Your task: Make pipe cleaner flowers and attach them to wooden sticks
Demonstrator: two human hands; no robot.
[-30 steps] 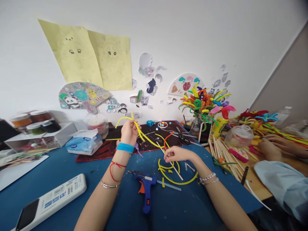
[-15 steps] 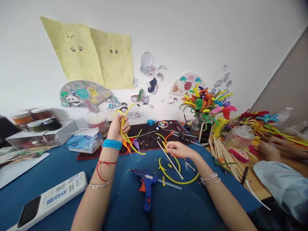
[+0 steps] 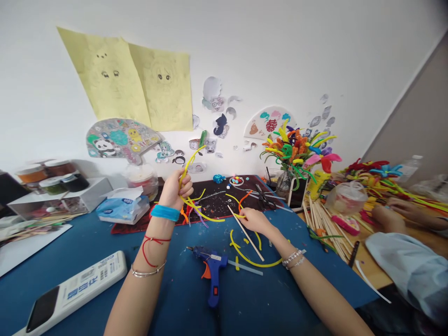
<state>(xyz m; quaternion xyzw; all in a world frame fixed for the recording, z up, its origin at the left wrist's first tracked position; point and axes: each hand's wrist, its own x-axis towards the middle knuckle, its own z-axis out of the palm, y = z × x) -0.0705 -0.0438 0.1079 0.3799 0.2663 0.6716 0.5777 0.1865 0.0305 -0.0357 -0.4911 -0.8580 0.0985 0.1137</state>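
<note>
My left hand [image 3: 178,186] is closed round yellow pipe cleaners [image 3: 205,215], raised above the dark mat; their ends stick up and trail to the right. My right hand [image 3: 255,218] is low over the table, its fingertips pinched together at a short yellow piece by an orange pipe cleaner [image 3: 244,199]. A thin wooden stick [image 3: 247,234] lies just left of it. Below, a long curved yellow pipe cleaner [image 3: 261,264] rests on the blue table. The blue glue gun [image 3: 214,270] lies between my forearms, with a clear glue stick in its back.
A tissue pack [image 3: 122,205] and a white device [image 3: 79,291] are at the left. At the right stand a vase of pipe-cleaner flowers [image 3: 297,149] and wooden sticks [image 3: 324,228]. Another person's hands [image 3: 392,212] are at the far right.
My left hand has turned, and its yellow pipe cleaners now point up and further right. My right hand has shifted slightly left, its fingers closer together. The view has moved a little.
</note>
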